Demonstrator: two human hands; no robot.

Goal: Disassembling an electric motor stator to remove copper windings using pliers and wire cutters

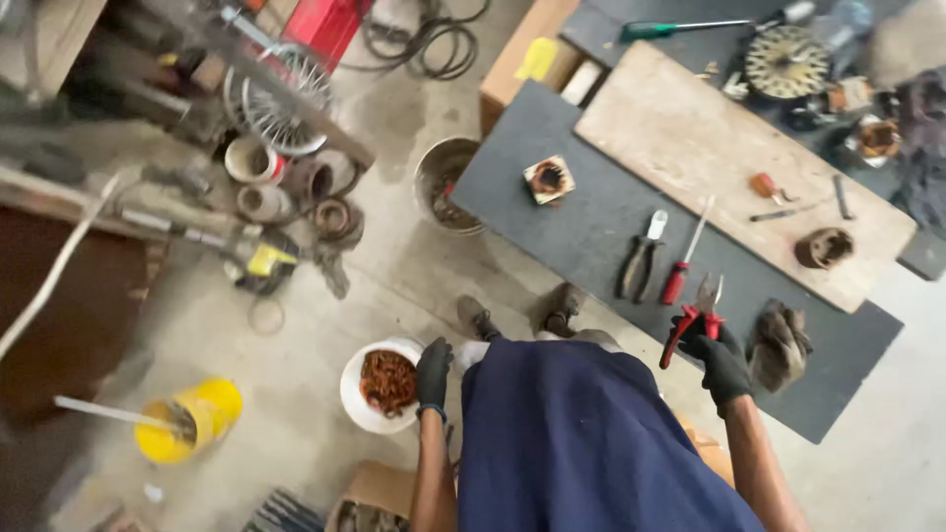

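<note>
Two gloved hands worked over dark table on dusty concrete workshop floor. Wooden board lay on table; black pliers and red screwdriver beside board. Right hand grip pressed around red-handled cutters, jaws up, at table's near edge. Left hand grip spread, fingers on rim of white bucket of copper scrap, below table.

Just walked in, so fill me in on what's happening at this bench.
A person in black gloves stands at a dark workbench. The right hand holds red-handled pliers over the bench edge. The left hand reaches down to a white bucket of copper wire scraps on the floor. Black pliers and a red screwdriver lie on the bench.
</note>
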